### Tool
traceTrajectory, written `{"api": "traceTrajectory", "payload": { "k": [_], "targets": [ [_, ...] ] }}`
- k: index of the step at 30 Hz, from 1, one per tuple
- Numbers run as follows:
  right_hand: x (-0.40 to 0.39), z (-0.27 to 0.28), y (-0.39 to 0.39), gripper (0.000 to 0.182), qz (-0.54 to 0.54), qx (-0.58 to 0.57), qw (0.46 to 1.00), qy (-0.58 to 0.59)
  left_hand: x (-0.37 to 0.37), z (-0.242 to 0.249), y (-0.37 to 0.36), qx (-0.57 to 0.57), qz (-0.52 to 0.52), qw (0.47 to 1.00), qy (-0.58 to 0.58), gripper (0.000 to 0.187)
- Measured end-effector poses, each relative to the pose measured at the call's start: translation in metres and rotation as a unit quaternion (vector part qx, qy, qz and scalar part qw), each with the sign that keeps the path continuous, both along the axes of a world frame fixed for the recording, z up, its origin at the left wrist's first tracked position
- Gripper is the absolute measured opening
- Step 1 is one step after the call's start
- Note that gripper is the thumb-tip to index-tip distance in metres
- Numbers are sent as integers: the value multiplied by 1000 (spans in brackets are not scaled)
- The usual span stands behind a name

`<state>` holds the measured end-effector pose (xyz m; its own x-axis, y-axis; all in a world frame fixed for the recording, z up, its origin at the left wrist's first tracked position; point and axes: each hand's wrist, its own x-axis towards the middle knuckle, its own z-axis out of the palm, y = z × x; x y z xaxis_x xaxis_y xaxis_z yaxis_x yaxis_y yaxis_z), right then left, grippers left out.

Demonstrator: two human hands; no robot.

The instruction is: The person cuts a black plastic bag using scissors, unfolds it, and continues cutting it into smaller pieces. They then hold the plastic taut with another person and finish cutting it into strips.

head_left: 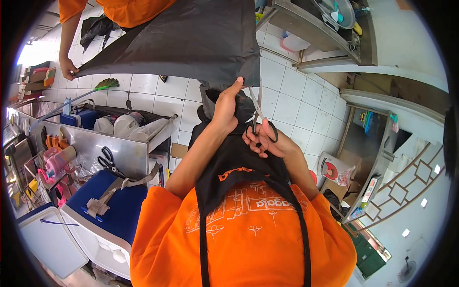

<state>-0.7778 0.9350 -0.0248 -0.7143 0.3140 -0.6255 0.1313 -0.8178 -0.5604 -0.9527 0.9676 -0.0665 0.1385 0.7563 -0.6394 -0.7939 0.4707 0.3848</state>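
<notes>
My left hand [224, 107] is closed on the lower right corner of a large black plastic sheet [191, 40], thumb on top of its edge. My right hand [263, 138] holds scissors [257, 103] with black handles, fingers through the loops. The blades point up, apart, at the sheet's edge just right of my left hand. Across from me, another person in an orange shirt pinches the sheet's far left corner with a hand [68, 68], and the sheet stretches between us. Below my hands, my black apron [229, 158] covers part of my orange shirt.
White tiles [306, 103] cover the floor. To my left are a metal counter [119, 150], a blue-lidded cooler box [126, 205], other black-handled scissors [109, 160] and a green broom [106, 84]. A metal rack [315, 28] with bowls stands at the upper right, shelves [363, 143] below it.
</notes>
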Motion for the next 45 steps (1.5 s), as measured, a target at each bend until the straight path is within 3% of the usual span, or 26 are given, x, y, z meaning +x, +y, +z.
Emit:
{"api": "traceTrajectory", "payload": {
  "k": [6,9,11,17,19,21,25,28,30,34,45],
  "targets": [
    [-4,-4,11,66,-29,16,999,38,8,-7,-1,3,21,999,38,29],
    [-14,0,18,65,-61,8,998,-33,12,-14,-2,6,19,997,69,30],
    [-17,-2,18,68,-28,109,984,-136,11,-20,-2,13,12,997,79,26],
    [-14,-10,19,64,7,191,938,-290,16,-16,-2,9,72,993,97,28],
    [-14,-12,20,64,1,179,942,-283,18,-19,-4,18,83,991,106,32],
    [-15,-13,19,64,-5,166,946,-278,22,-17,-6,14,132,985,110,55],
    [-19,-15,17,63,-40,156,955,-249,20,-13,-8,-38,114,989,83,76],
    [-23,-14,13,61,-61,166,952,-249,15,-21,-6,-85,85,993,19,68],
    [-25,-13,12,60,-69,178,948,-255,8,-22,-3,-81,6,996,-46,47],
    [-27,-9,9,58,-89,183,944,-258,3,-18,0,-70,-25,993,-95,43],
    [-31,-4,31,64,-149,175,938,-259,2,-27,6,75,-79,985,137,26]
  ]
}}
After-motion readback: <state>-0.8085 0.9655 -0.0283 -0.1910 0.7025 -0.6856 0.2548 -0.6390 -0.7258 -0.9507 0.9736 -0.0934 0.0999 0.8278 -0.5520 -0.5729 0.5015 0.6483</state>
